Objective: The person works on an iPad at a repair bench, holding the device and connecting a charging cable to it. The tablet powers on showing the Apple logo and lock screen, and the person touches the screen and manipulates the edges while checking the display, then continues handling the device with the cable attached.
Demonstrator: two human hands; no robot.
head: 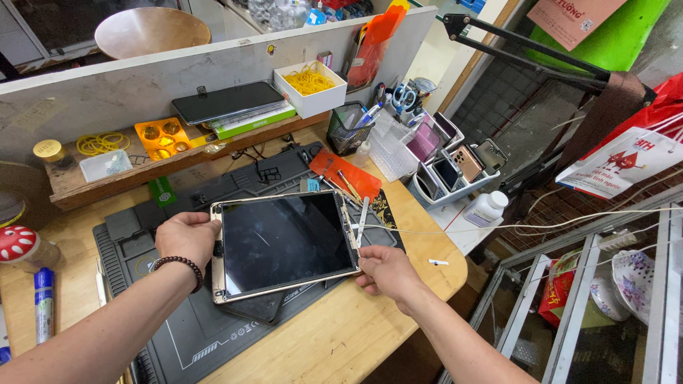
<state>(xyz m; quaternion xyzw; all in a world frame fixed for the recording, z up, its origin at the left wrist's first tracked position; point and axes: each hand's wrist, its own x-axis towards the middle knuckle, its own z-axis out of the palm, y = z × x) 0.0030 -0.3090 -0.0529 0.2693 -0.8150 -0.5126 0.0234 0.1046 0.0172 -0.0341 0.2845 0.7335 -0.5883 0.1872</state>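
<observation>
Tablet (284, 242), long axis left-right, screen up, gripped by left hand (186, 238) and right hand (388, 274).

A dark grey mat (213, 334) lies on the wooden worktop (341, 341). Far back, a white box (311, 89) holds yellow rubber bands. A black mesh cup (348, 129) of pens stands right of it. A red mushroom jar (21, 247) sits at the left.

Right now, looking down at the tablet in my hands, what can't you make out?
Head view only:
- Underside of the tablet: hidden by its own body.
- Left hand fingertips: tucked behind the tablet's edge.
- Mat beneath: covered by the tablet.
- Mesh cup contents: too small.
</observation>
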